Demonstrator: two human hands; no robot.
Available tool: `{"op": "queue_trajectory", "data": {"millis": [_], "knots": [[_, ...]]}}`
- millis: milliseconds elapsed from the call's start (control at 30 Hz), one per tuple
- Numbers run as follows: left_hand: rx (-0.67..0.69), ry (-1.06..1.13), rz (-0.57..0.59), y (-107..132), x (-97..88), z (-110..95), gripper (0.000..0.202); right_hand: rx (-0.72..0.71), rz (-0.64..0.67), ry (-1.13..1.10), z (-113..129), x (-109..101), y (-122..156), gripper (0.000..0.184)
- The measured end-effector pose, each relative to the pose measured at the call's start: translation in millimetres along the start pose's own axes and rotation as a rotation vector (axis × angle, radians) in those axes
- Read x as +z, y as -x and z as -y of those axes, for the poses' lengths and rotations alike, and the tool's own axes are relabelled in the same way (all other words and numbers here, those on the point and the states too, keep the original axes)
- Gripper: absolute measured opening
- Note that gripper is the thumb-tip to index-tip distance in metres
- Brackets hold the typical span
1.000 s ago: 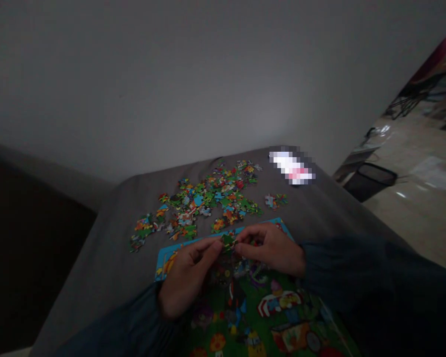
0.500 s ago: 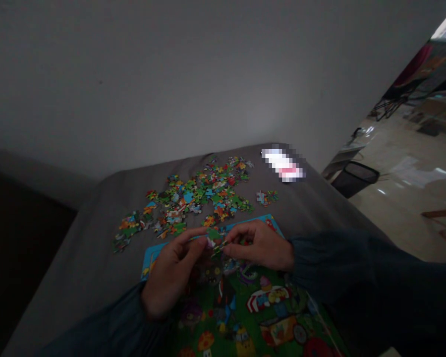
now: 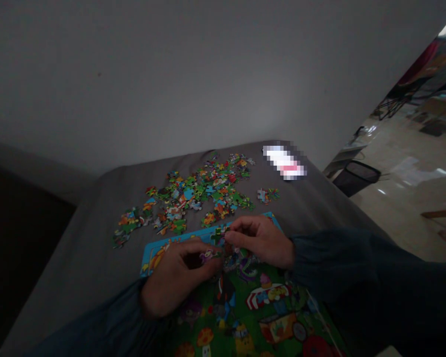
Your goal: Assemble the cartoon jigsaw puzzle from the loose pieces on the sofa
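A colourful jigsaw board [image 3: 267,307] with a blue border lies in front of me on a grey surface [image 3: 89,248]. My left hand [image 3: 174,282] rests on its upper left part, fingers pinched on a small puzzle piece [image 3: 208,255]. My right hand [image 3: 262,240] hovers just to the right, its fingers pinched on a green puzzle piece [image 3: 220,232] at the board's top edge. The two hands almost touch. Beyond them a heap of loose puzzle pieces [image 3: 193,196] is spread out.
A few loose pieces [image 3: 267,194] lie apart at the right of the heap. A blurred white object [image 3: 284,162] sits at the far right corner. A pale wall rises behind. A dark bin [image 3: 359,176] stands on the shiny floor at the right.
The hands held one green piece together between them; now they have parted slightly, the left dropping lower onto the board with a small piece, the right keeping a green piece at the top edge.
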State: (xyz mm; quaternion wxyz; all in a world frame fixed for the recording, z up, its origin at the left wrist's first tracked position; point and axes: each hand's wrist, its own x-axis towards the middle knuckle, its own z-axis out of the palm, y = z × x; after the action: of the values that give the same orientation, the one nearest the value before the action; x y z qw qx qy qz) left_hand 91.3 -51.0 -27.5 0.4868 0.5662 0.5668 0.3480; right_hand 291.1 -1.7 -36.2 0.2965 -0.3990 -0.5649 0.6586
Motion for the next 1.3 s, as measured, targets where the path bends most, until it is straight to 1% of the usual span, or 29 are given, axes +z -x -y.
{"op": "queue_trajectory", "data": {"millis": [67, 100, 200, 267, 333, 400, 500, 567, 700, 800, 900, 1067, 1200, 1300], "knots": [[0.038, -0.108, 0.084, -1, -0.7, -2, 0.017, -0.018, 0.016, 0.014, -2, 0, 0, 0.046], [0.065, -0.148, 0.101, -2, -0.9, -2, 0.02, -0.03, 0.024, 0.023, -3, 0, 0, 0.046], [0.132, -0.184, 0.078, -3, -0.8, -5, 0.031, -0.052, 0.042, 0.035, -4, 0, 1, 0.045], [0.096, -0.166, 0.103, -2, -0.1, -5, 0.035, -0.061, 0.044, 0.027, -5, -1, 1, 0.045], [0.01, -0.144, 0.175, 0, 0.9, -4, 0.037, -0.082, 0.043, 0.016, -5, -1, 0, 0.043], [-0.038, -0.159, 0.225, 2, 2.3, -3, 0.038, -0.1, 0.041, 0.008, -6, -1, 0, 0.041], [-0.021, -0.215, 0.222, 3, 4.8, -3, 0.035, -0.084, 0.024, -0.001, -4, 1, 0, 0.037], [0.0, -0.204, 0.235, 3, 6.2, -3, 0.036, -0.061, 0.019, -0.008, -2, 2, 1, 0.038], [0.01, -0.188, 0.288, 4, 7.4, -3, 0.044, -0.054, 0.066, -0.05, 1, 5, 2, 0.041], [-0.009, -0.2, 0.312, 6, 7.3, -1, 0.053, -0.043, 0.062, -0.066, 0, 5, 2, 0.042], [-0.028, -0.207, 0.317, 8, 7.6, 1, 0.059, -0.039, 0.075, -0.069, -1, 5, 1, 0.039], [-0.115, -0.196, 0.304, 11, 7.6, 0, 0.063, -0.038, 0.138, -0.047, 2, 6, 3, 0.038], [-0.106, -0.138, 0.21, 14, 6.5, 0, 0.059, -0.034, 0.143, -0.029, 1, 4, 3, 0.034], [-0.063, -0.167, 0.176, 13, 6.7, -1, 0.053, -0.031, 0.13, -0.023, 0, 3, 3, 0.031]]}}
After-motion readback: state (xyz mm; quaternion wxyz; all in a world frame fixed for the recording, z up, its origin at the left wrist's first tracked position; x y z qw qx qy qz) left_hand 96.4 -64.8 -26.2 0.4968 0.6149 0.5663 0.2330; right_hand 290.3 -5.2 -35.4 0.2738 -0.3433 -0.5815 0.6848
